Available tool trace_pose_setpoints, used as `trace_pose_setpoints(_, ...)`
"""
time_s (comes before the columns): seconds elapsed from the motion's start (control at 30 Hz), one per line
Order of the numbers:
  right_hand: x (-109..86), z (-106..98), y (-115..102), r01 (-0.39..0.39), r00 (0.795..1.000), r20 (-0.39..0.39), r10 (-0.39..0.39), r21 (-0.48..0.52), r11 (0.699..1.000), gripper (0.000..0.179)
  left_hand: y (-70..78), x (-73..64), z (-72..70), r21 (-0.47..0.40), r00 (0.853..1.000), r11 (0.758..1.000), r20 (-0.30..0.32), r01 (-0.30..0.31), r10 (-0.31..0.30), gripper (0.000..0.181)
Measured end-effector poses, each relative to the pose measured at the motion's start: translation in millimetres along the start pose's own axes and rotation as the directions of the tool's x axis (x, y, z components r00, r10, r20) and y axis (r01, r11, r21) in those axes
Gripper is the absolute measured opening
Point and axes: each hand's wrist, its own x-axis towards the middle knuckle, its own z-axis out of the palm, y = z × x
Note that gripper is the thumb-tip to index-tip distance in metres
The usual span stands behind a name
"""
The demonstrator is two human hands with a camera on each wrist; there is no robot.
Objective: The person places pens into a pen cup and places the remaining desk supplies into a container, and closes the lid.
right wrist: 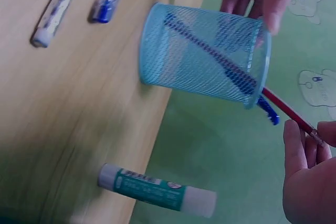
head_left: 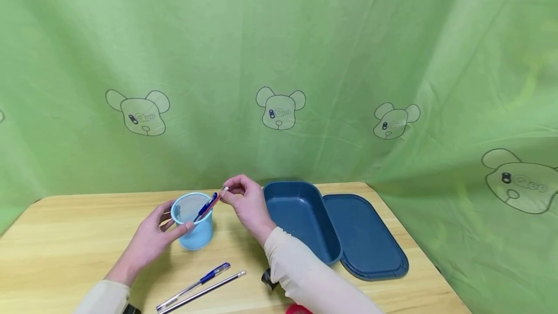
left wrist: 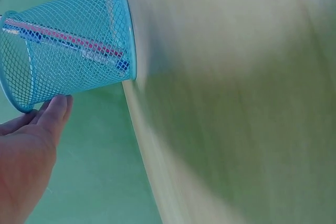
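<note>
A light-blue mesh pen cup [head_left: 197, 236] stands upright on the table, a blue pen [head_left: 202, 211] leaning inside it. My left hand [head_left: 150, 236] holds the cup near its rim, thumb on the near side and fingers on the left. With thumb and fingertips, my right hand [head_left: 248, 205] pinches the upper end of a red pencil [right wrist: 286, 108]. The pencil slants over the rim, its lower part inside the cup, as the mesh shows in the left wrist view. In front of the cup lie a blue-capped pen [head_left: 192, 286] and a dark striped pencil [head_left: 205, 292].
A dark blue plastic box [head_left: 324, 217] sits open right of the cup, beside its flat lid [head_left: 370, 241]. A green-and-white glue stick [right wrist: 157, 190] stands on the table. Some red object [head_left: 298, 309] shows at the front edge. Behind the table hangs a green curtain [head_left: 209, 159].
</note>
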Motion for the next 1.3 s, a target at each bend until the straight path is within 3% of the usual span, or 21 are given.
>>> trace_pose_setpoints(0.27,14.3,-1,26,-0.009,1.000,-0.015,0.009,-0.031,0.999,0.017,-0.9,0.3,0.5,-0.033,1.000,0.999,0.010,-0.004,0.004,0.091)
trace_pose_setpoints(0.67,13.9,-9,35,-0.028,0.999,-0.020,0.026,-0.120,0.992,0.019,-3.0,1.1,1.4,-0.036,1.000,0.999,0.001,-0.004,0.004,0.090)
trace_pose_setpoints(0.93,-6.6,-22,24,-0.009,0.998,0.055,0.027,-0.309,0.951,0.022,-2.1,-3.5,-1.0,-0.026,1.000,1.000,0.000,-0.004,0.004,0.089)
trace_pose_setpoints(1.3,-52.0,-35,10,0.011,0.967,0.236,0.096,-0.415,0.910,0.016,-3.6,-1.7,-0.5,-0.024,1.000,0.999,0.005,-0.021,0.021,0.089)
